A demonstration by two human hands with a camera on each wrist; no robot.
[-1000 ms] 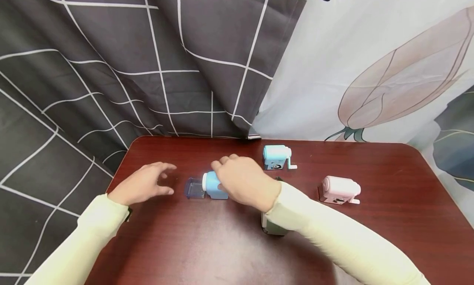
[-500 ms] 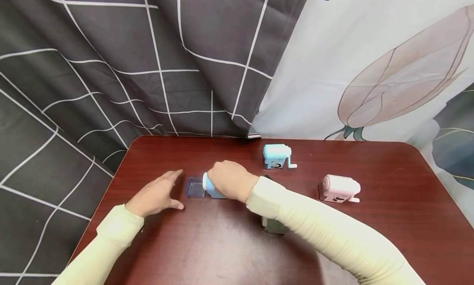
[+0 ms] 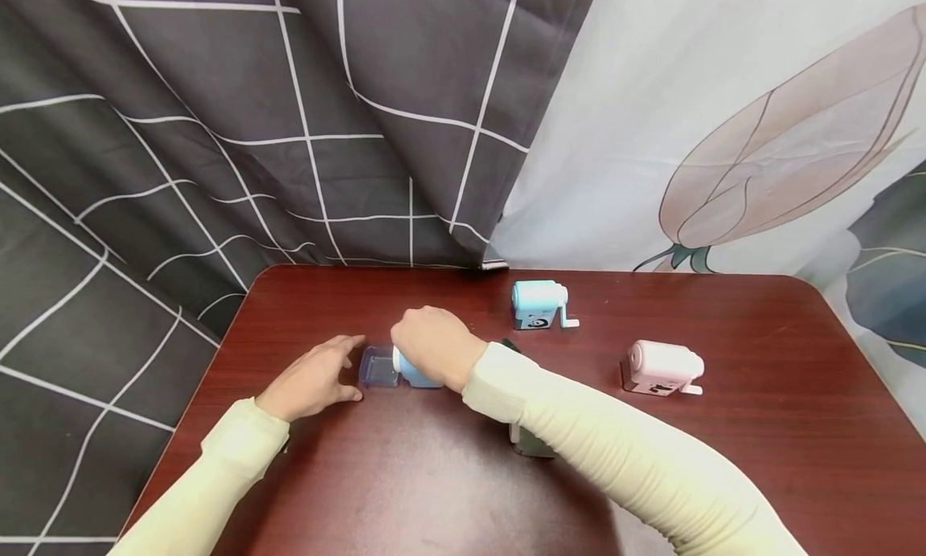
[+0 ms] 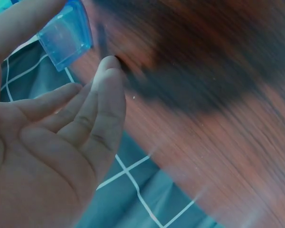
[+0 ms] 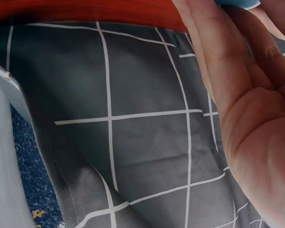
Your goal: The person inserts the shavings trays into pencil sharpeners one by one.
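Note:
My right hand (image 3: 437, 345) grips a blue pencil sharpener (image 3: 418, 374) from above, covering most of its body; a white end ring shows at its left. A see-through bluish box (image 3: 379, 368), like a shavings drawer, lies against the sharpener's left end. My left hand (image 3: 315, 378) stands just left of this box, thumb and fingers spread apart with nothing between them. In the left wrist view the clear box (image 4: 69, 40) appears beyond the left fingertips. Only a sliver of blue (image 5: 240, 3) shows among the right fingers in the right wrist view.
A light blue crank sharpener (image 3: 538, 304) stands at the back of the red-brown table (image 3: 448, 492). Further right is a pink crank sharpener (image 3: 663, 368). A dark green object (image 3: 531, 443) is partly hidden under my right forearm. Curtains (image 3: 405, 122) hang behind the table.
My left hand has come right, up close to the clear box. My right hand has shifted slightly left over the blue sharpener, which has hardly moved.

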